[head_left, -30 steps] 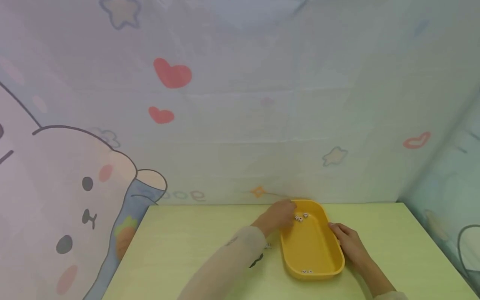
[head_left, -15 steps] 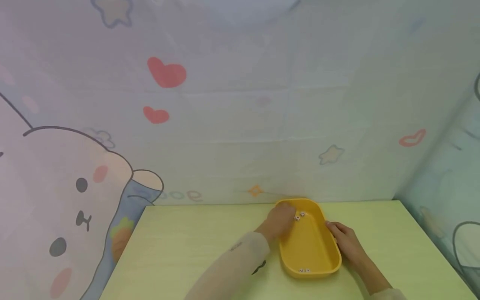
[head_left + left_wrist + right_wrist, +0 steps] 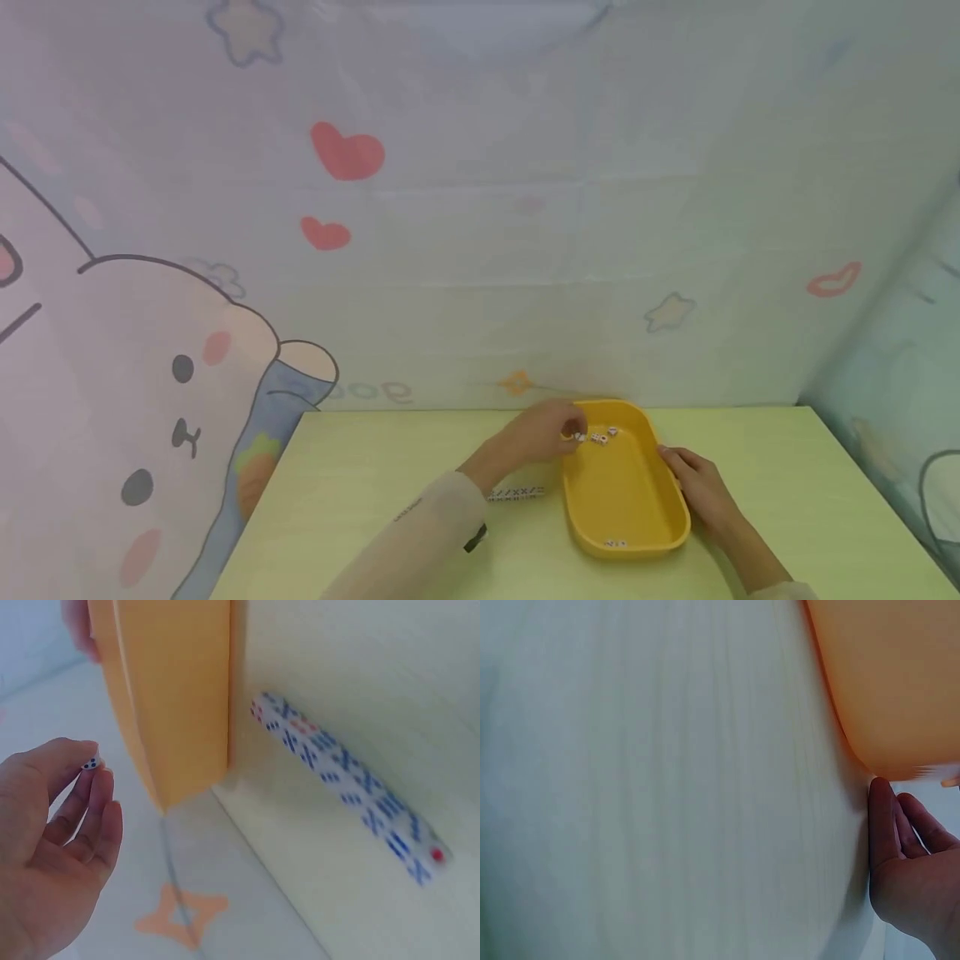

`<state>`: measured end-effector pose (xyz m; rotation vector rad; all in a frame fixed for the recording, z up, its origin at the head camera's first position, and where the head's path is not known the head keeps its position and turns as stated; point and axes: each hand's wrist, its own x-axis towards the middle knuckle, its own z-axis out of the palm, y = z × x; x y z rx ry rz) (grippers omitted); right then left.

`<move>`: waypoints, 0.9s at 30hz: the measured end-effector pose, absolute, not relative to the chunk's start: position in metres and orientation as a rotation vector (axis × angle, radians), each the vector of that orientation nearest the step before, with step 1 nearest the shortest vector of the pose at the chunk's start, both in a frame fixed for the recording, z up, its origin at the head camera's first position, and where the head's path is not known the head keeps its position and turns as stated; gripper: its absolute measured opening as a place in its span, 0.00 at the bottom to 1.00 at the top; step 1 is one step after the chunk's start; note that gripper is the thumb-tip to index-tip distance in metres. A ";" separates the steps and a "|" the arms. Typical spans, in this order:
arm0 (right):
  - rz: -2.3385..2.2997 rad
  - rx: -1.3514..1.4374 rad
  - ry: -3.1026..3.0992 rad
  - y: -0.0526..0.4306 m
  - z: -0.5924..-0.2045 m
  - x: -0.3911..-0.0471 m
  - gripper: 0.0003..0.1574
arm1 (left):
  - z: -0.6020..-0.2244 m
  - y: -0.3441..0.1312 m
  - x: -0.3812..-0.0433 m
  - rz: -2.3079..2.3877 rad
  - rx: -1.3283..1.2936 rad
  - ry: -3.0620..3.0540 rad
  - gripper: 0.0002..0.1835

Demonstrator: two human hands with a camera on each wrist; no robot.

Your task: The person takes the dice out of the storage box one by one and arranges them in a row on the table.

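Observation:
My left hand [image 3: 536,433] is over the left rim of a yellow tray [image 3: 626,492], near its far end. Between thumb and fingertips it pinches a small white die [image 3: 91,761] with blue pips. My right hand [image 3: 697,483] holds the tray's right side, a digit on the rim and fingers [image 3: 883,814] against the outer wall. Several loose dice [image 3: 600,438] lie in the far part of the tray, and a few more dice [image 3: 615,543] sit by its near wall. Left of the tray, a straight row of dice [image 3: 345,776] lies on the table, partly behind my left forearm in the head view.
The pale green table [image 3: 375,467] ends at a printed cloth backdrop [image 3: 480,250] right behind the tray's far end. Under the left sleeve a small dark item [image 3: 476,538] shows. A second cloth wall [image 3: 915,375] rises on the right.
My left hand reached down into the tray's far left part, then drew back left and up to the rim with a die. The row of dice has come into sight. My right hand stays put.

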<state>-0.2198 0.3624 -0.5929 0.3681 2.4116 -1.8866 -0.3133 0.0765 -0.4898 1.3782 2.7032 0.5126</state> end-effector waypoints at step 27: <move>-1.815 0.331 2.448 0.367 -0.590 -0.232 0.46 | -0.541 -0.093 -0.279 0.768 0.935 2.705 0.07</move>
